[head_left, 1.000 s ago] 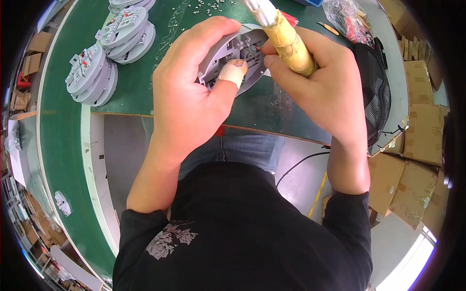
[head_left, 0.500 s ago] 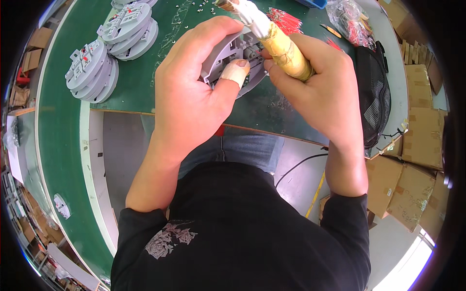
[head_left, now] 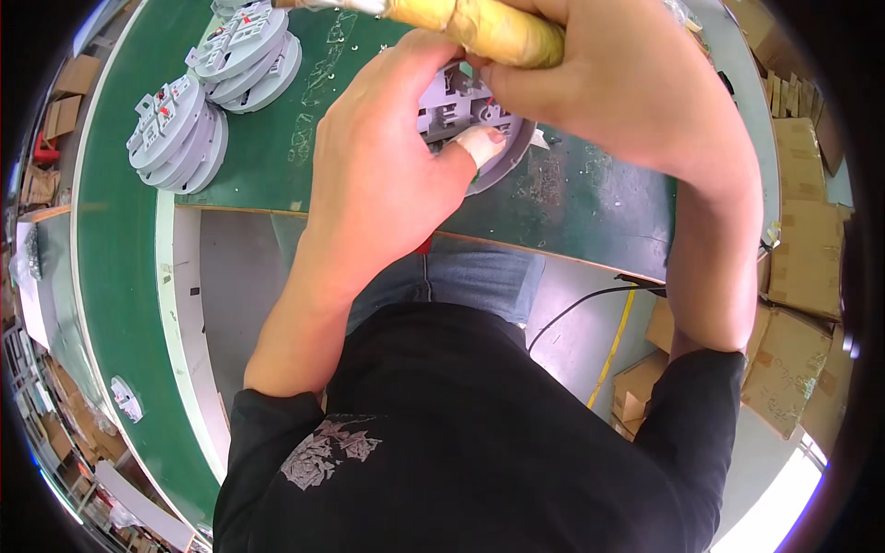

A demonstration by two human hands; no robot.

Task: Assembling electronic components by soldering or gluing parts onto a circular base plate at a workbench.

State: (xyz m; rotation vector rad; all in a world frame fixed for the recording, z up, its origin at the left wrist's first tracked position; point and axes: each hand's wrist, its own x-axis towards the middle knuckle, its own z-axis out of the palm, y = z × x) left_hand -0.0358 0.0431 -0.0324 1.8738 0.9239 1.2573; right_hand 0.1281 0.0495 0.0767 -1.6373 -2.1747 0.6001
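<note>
A round grey plastic housing (head_left: 509, 164) with a compartmented inside is tilted in my left hand (head_left: 378, 175), above the near edge of the green table. The left fingers curl over its far side, and the bandaged thumb presses inside its rim. My right hand (head_left: 636, 88) is wrapped around a tool with a yellow, tape-wrapped handle (head_left: 479, 26). The tool lies almost level across the top, its pale front part pointing left and its tip near the upper edge. The right fingertips are by the far side of the housing and partly hidden. A little red shows inside it.
Stacked grey round housings (head_left: 177, 138) stand at the left of the green table (head_left: 590, 207), with more stacked housings (head_left: 247, 64) behind them. A small pale part (head_left: 125, 398) lies on the green surface farther left. Cardboard boxes (head_left: 807, 249) are piled at the right.
My right hand has moved up and its forearm right, swinging the tool from upright to nearly level. The housing has shifted slightly right in my left hand, showing more of its inside.
</note>
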